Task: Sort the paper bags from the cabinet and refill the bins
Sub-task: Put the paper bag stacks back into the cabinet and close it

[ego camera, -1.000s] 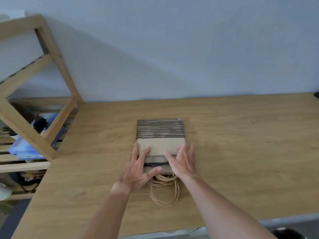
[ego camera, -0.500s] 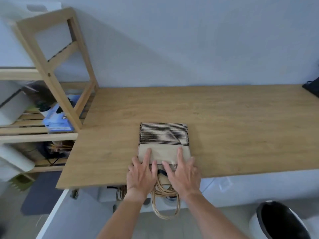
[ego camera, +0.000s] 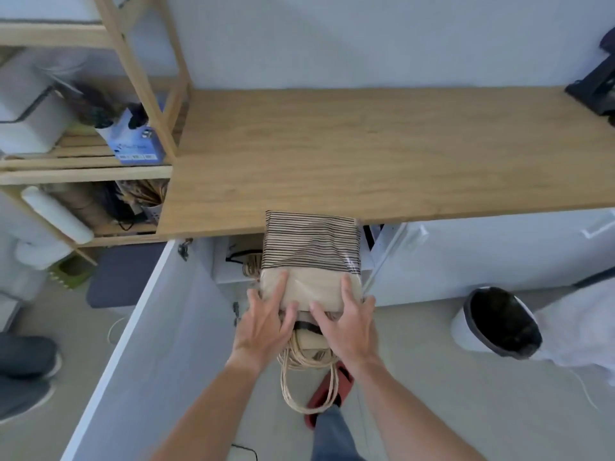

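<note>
A flat stack of brown paper bags (ego camera: 311,261) with black stripes on its far half hangs past the front edge of the wooden counter (ego camera: 366,154), over the open cabinet (ego camera: 233,264) below. My left hand (ego camera: 266,319) grips the stack's near left corner. My right hand (ego camera: 346,319) grips its near right corner. Twisted paper handles (ego camera: 307,377) dangle from the near end, below my hands. More bag handles (ego camera: 251,267) show inside the cabinet.
A white cabinet door (ego camera: 139,344) stands open at the left. A wooden shelf unit (ego camera: 100,168) with a blue box (ego camera: 136,144) stands further left. A white bin with a black liner (ego camera: 499,322) sits on the floor at the right. My foot in a red slipper (ego camera: 327,399) is below.
Both hands have drawn the bag stack toward me, from lying fully on the counter to hanging off its front edge. The view has tilted down, showing the open cabinet and floor.
</note>
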